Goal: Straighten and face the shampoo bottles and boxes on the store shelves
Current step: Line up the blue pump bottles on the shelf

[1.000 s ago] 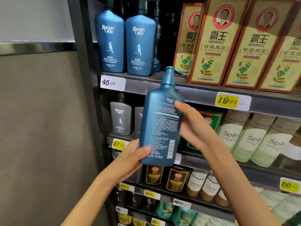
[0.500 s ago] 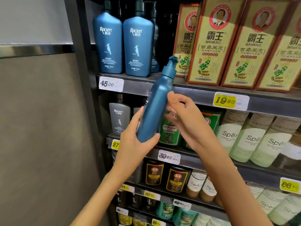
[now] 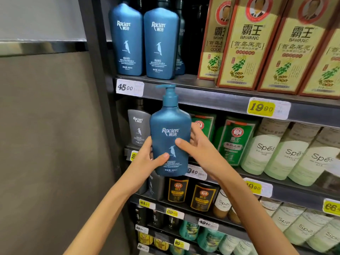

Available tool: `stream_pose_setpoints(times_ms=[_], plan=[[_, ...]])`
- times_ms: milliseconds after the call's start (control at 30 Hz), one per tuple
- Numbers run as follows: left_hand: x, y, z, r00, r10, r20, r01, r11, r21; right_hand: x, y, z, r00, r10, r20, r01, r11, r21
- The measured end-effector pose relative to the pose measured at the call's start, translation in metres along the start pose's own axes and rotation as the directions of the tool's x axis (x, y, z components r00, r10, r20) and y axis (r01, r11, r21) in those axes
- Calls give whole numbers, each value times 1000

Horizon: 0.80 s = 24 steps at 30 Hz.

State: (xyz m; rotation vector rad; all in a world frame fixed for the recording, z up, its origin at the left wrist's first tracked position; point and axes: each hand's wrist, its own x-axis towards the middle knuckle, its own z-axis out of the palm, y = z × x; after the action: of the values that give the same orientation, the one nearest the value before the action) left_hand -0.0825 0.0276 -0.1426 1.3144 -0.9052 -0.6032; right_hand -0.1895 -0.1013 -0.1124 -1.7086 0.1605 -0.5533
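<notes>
A blue Raclen pump bottle (image 3: pixel 170 138) is held upright in front of the second shelf, its front label with the bird facing me. My left hand (image 3: pixel 147 159) grips its lower left side, thumb across the front. My right hand (image 3: pixel 195 146) holds its right side, thumb on the label and fingers behind. Two matching blue Raclen bottles (image 3: pixel 143 41) stand face-forward on the top shelf, with a third partly hidden behind them. Yellow Bawang boxes (image 3: pixel 266 45) lean at an angle to their right.
A grey Raclen bottle (image 3: pixel 138 129) stands on the second shelf behind the held bottle. Green Bawang boxes (image 3: pixel 233 140) and pale Spes bottles (image 3: pixel 287 153) fill that shelf to the right. Lower shelves hold dark and teal bottles. A grey wall (image 3: pixel 46 126) borders the shelf's left post.
The blue bottle was turned from back label, through edge-on, to front label facing me. It now stands upright and lower, and both hands have shifted their hold around it.
</notes>
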Motion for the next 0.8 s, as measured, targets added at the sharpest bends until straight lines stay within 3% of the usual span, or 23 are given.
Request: stream_pose_setpoints(times_ms=[67,367,467,633,733,800], plan=[[-5,-11,-4,1000,11,-29,-11,1000,21,-5,12,2,997,-11,78,18,996,-92],[-12,-19,-17,998,32,-50,-22,983,183,-15,33,17,988,-138,66,142,988,-53],[-24,-13,-19,997,14,-77,-3,990,139,-15,27,18,984,-133,116,143,986,-87],[-49,15,-24,999,-39,-30,38,999,-28,-10,-3,21,980,92,179,-99,995,31],[-55,33,-23,978,-200,53,206,962,-179,-3,-18,34,935,240,261,-269,960,83],[-59,41,-24,961,-277,19,274,937,-215,3,-22,40,910,322,261,-357,929,96]])
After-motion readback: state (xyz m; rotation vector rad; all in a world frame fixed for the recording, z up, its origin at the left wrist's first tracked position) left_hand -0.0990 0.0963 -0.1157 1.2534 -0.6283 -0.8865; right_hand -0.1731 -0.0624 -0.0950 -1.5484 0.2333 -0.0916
